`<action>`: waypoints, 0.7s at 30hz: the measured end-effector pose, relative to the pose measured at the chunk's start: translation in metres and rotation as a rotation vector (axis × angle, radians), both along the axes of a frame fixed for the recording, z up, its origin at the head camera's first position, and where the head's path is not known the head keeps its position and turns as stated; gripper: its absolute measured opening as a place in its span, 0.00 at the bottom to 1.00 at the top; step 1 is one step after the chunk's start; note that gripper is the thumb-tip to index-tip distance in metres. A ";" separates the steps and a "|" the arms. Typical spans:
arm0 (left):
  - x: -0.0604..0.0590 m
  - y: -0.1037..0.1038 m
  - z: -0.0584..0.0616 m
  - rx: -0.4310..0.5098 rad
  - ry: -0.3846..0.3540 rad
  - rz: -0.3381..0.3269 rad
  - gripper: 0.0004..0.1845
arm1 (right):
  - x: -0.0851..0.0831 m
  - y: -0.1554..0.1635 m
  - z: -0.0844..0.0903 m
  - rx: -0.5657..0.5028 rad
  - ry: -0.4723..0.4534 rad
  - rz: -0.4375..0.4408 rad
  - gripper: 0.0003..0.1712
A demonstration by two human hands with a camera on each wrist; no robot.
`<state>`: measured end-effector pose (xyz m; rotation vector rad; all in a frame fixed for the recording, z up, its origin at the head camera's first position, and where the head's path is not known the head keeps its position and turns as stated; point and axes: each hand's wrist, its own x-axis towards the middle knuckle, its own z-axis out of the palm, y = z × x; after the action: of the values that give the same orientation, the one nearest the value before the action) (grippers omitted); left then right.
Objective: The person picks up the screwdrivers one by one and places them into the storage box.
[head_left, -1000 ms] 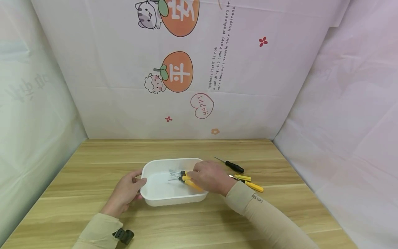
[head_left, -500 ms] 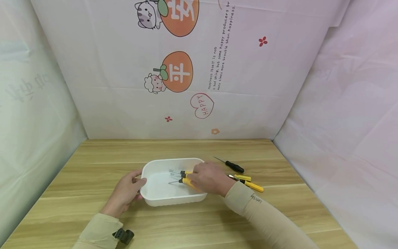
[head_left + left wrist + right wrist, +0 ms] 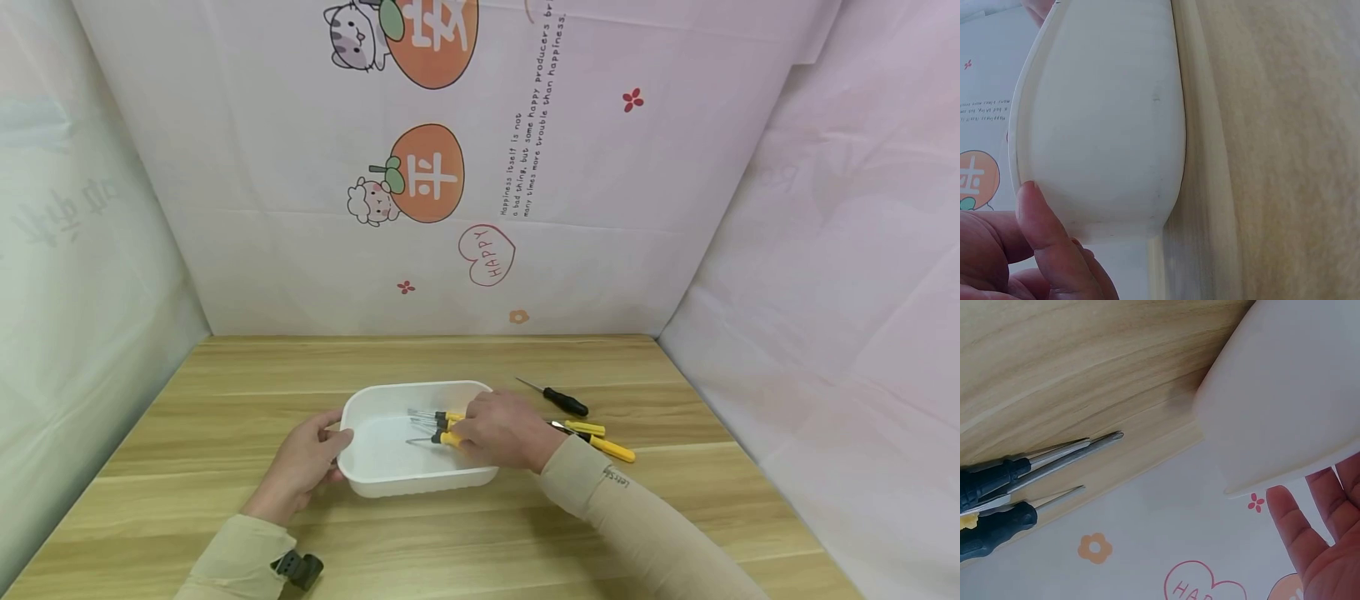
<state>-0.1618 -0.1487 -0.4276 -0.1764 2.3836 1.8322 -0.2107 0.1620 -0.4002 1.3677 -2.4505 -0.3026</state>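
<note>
In the head view, a white plastic tray (image 3: 423, 479) sits on the wooden table, its near side toward me. My left hand (image 3: 306, 454) grips its left end, thumb (image 3: 1041, 219) over the rim and fingers beneath. My right hand (image 3: 504, 429) reaches over the right end and holds a yellow-handled screwdriver (image 3: 448, 437) low inside. More yellow-and-black screwdrivers (image 3: 446, 416) lie beside it, blades pointing left. The hand covers most of their handles. The right wrist view shows fingers (image 3: 1294, 528) at the tray's rim, with the grip hidden behind the wall.
To the right of the tray, a black-handled screwdriver (image 3: 566, 402) lies on the table. Nearer lie a short yellow handle (image 3: 585, 427) and a yellow-handled screwdriver (image 3: 613, 450), partly overlapped by the right wrist. White printed sheets (image 3: 585, 275) wall in the back and both sides.
The nearest screwdriver in the tray has swung slightly, its handle shifting away from me under the right hand. The left hand and the tray have stayed in place.
</note>
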 end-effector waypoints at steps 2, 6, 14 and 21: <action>0.000 0.000 0.000 -0.001 -0.001 -0.002 0.28 | 0.000 0.000 0.000 0.003 -0.004 -0.004 0.06; 0.000 0.000 0.001 0.000 -0.009 0.002 0.28 | 0.000 -0.001 0.001 0.020 -0.016 -0.021 0.06; 0.000 -0.001 0.000 -0.004 -0.011 0.010 0.27 | 0.000 -0.002 0.002 0.050 -0.051 -0.044 0.06; 0.000 -0.001 -0.002 -0.008 -0.012 0.012 0.27 | -0.002 -0.002 0.002 0.067 -0.055 -0.037 0.07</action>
<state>-0.1620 -0.1501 -0.4293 -0.2026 2.3879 1.8220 -0.2128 0.1596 -0.3983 1.3770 -2.5340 -0.3632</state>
